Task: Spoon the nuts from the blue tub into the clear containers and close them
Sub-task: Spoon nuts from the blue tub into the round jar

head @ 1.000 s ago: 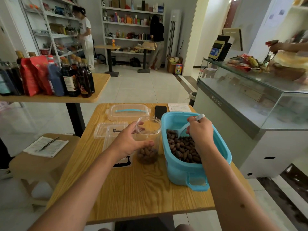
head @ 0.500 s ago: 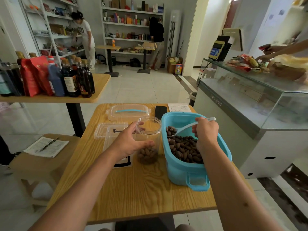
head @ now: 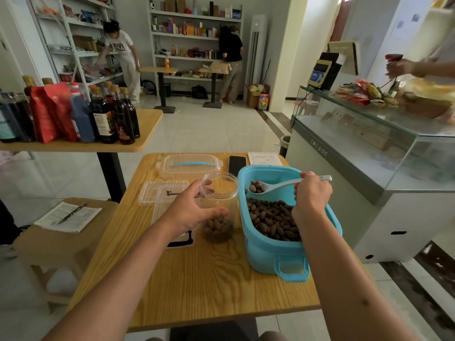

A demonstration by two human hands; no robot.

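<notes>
While the left hand [head: 190, 212] is curling its fingers and thumb round the clear jar [head: 219, 207] at the middle of the frame, the right hand [head: 311, 196] is pinching the handle of a white spoon [head: 278, 186] and holding it over the blue tub [head: 283, 247]. A few nuts are sitting in the spoon's bowl, which is hanging above the tub's upper left corner, just right of the jar's open mouth. The jar is standing upright on the wooden table [head: 216, 291], touching or almost touching the tub's left wall, with a shallow layer of nuts in its bottom. The tub, right of centre, is carrying a dark heap of nuts [head: 270, 219]. Left of the jar, flat clear containers [head: 162, 195] are lying on the table, and above them a clear lid with a blue strip [head: 189, 166]. A black phone [head: 236, 164] and a paper sheet [head: 264, 159] are lying at the table's upper edge. Bottles and red bags [head: 71, 114] are crowding another table in the left of the frame.
</notes>
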